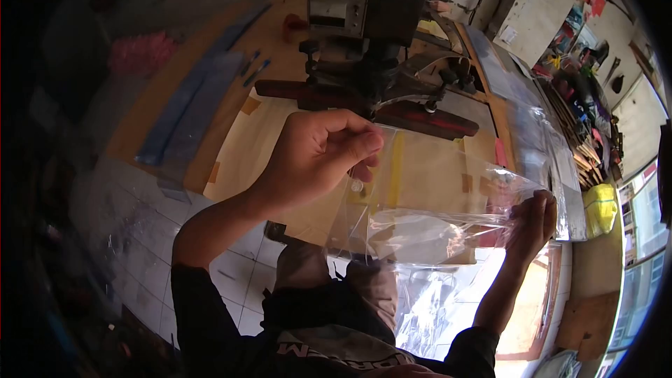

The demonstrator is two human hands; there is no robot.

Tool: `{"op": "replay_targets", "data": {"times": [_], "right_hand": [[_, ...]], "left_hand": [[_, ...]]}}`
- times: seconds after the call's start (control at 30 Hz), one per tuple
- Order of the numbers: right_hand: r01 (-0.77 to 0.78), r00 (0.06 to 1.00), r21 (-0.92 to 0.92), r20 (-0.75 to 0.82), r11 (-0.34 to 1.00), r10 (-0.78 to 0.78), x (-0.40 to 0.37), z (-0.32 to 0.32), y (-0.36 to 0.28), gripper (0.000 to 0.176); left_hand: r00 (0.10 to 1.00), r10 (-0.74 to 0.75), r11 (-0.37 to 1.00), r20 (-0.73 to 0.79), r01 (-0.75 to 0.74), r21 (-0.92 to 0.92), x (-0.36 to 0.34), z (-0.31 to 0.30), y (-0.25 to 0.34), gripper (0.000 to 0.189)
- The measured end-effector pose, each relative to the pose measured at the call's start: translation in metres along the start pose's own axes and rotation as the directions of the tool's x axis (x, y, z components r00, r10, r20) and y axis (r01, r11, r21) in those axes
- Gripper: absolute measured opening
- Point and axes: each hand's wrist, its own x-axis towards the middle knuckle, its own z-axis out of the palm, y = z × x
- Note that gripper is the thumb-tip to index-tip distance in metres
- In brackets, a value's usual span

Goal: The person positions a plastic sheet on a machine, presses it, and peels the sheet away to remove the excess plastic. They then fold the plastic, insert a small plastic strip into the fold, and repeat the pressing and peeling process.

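Note:
A clear plastic sheet [434, 199] is stretched between my two hands, and light glints off its folds. My left hand [325, 150] pinches its upper left corner between thumb and curled fingers. At the right end, my right hand [532, 224] is closed on the sheet's edge, its fingers partly in shadow. A small round button-like piece [358, 185] shows on the plastic just below my left hand. Behind the sheet lies a tan board [280, 199] with bits of brown tape. Just beyond my left hand is a dark red bar [434, 119] beneath a press-like machine [378, 63].
Blue plastic strips [189, 101] and pens [257, 72] lie on the wooden table [133, 133] at left. More clear sheets [532, 126] are stacked at right, near a yellow bundle [599, 211]. Plastic [434, 308] hangs over my lap. A pink heap [143, 52] sits back left.

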Motion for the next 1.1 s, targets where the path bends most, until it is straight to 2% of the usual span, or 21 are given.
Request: {"op": "replay_targets", "data": {"times": [0.13,0.23,0.3,0.33,0.43,0.5,0.57,0.7,0.77,0.9,0.97,1.0,1.03,1.1], "right_hand": [[-0.032,0.999,0.050,0.005,0.998,0.032,0.000,0.008,-0.004,0.016],[-0.029,0.999,0.061,0.028,0.998,0.027,0.001,0.007,-0.003,0.016],[-0.099,0.995,0.106,-0.005,0.989,0.100,0.000,0.013,-0.007,0.016],[-0.086,0.996,0.103,0.014,0.991,0.085,0.000,0.009,-0.005,0.015],[-0.064,0.998,0.058,0.003,0.996,0.064,-0.001,0.008,-0.004,0.016],[-0.105,0.994,0.080,-0.026,0.991,0.107,-0.003,0.002,-0.002,0.017],[-0.008,1.000,0.023,-0.003,1.000,0.008,-0.006,-0.002,-0.002,0.017],[-0.023,1.000,0.024,-0.017,0.999,0.024,-0.008,-0.010,-0.006,0.016],[0.006,1.000,-0.004,-0.016,1.000,-0.007,-0.007,-0.016,-0.008,0.016],[0.030,0.999,-0.029,-0.035,0.999,-0.031,-0.008,-0.024,-0.011,0.017],[0.024,0.999,-0.051,-0.026,0.998,-0.025,-0.007,-0.025,-0.011,0.017],[0.018,1.000,-0.076,-0.021,0.997,-0.020,-0.009,-0.028,-0.011,0.018],[0.018,1.000,-0.024,0.003,1.000,-0.018,-0.012,-0.031,-0.012,0.017],[0.019,1.000,-0.012,0.003,1.000,-0.019,-0.018,-0.029,-0.023,0.015]], "left_hand": [[1.000,0.017,1.000,0.019,-0.017,0.023,-0.003,-0.005,0.000,0.025],[1.000,0.013,0.996,0.014,-0.012,-0.085,0.000,-0.008,-0.003,0.024],[1.000,0.019,1.000,-0.022,-0.020,-0.017,0.002,-0.007,-0.001,0.026],[1.000,-0.021,0.999,-0.022,0.020,-0.025,0.003,-0.006,0.000,0.024],[0.999,0.027,0.999,-0.028,-0.026,0.025,0.002,-0.002,-0.002,0.023],[0.998,0.036,0.999,-0.047,-0.035,0.036,0.000,0.005,0.005,0.021],[0.994,0.071,0.992,-0.082,-0.062,0.109,-0.001,0.008,0.007,0.020],[0.986,0.160,0.970,-0.048,-0.148,0.195,0.004,0.011,0.002,0.016],[0.983,0.185,0.936,0.008,-0.179,0.303,0.008,0.012,0.004,0.012],[0.990,0.134,0.907,0.046,-0.141,0.398,0.020,0.014,0.008,0.010],[0.978,0.147,0.771,0.149,-0.208,0.602,0.029,0.014,0.013,0.009],[0.991,0.068,0.789,0.114,-0.123,0.602,0.033,0.016,0.014,0.009],[0.991,0.025,0.762,0.132,-0.104,0.639,0.036,0.014,0.014,0.010],[0.990,0.051,0.780,0.130,-0.121,0.614,0.039,0.009,0.003,0.011]]}}
